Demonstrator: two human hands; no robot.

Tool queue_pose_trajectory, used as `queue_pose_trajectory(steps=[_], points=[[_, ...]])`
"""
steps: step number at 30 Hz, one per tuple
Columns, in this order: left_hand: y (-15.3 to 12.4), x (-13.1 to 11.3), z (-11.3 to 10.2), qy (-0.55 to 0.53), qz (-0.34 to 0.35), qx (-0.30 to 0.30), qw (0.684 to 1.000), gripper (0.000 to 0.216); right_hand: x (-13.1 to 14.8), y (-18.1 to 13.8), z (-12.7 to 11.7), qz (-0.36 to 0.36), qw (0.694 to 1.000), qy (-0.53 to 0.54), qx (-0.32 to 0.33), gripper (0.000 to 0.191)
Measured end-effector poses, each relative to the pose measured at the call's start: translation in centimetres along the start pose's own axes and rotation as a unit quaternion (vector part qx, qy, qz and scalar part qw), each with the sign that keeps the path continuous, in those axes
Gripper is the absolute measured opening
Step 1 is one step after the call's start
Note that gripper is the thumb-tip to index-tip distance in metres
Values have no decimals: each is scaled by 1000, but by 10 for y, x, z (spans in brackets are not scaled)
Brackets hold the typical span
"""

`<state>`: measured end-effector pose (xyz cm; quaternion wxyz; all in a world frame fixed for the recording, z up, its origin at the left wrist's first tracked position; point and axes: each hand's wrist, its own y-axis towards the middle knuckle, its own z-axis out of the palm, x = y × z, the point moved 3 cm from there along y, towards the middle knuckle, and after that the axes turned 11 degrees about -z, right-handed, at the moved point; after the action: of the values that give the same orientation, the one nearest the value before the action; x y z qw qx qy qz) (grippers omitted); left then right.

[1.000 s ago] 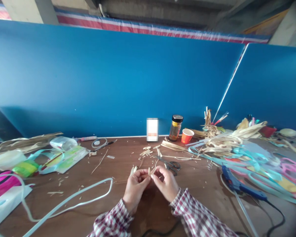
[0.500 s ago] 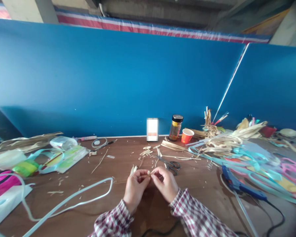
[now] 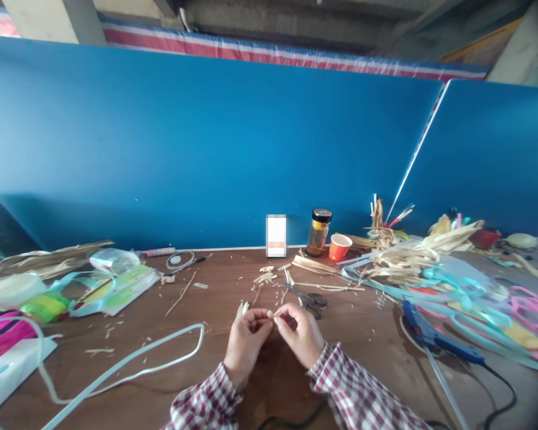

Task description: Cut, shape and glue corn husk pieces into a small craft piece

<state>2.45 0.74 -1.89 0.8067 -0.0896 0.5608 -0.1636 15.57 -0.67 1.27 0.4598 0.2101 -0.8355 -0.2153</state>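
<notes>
My left hand and my right hand meet above the brown table, fingertips pinched together on a small pale straw piece. More pale strips stick up from my left fingers. Both wrists wear red-and-white checked sleeves. Black scissors lie just beyond my right hand.
A white cord loops at the left. A blue glue gun with its cable lies right. An orange cup and a jar stand by the blue wall. Straw heaps and coloured ribbons crowd the right; bags crowd the left.
The straw tip that stuck up between my hands a second ago is now pressed down between the fingertips. My hands have barely shifted.
</notes>
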Motion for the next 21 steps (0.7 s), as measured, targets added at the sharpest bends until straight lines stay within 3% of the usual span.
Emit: queue_pose_trajectory(steps=[21], points=[[0,0,1,-20,-15,12,1000,36,0,1,1,5,1000,2,2,11]])
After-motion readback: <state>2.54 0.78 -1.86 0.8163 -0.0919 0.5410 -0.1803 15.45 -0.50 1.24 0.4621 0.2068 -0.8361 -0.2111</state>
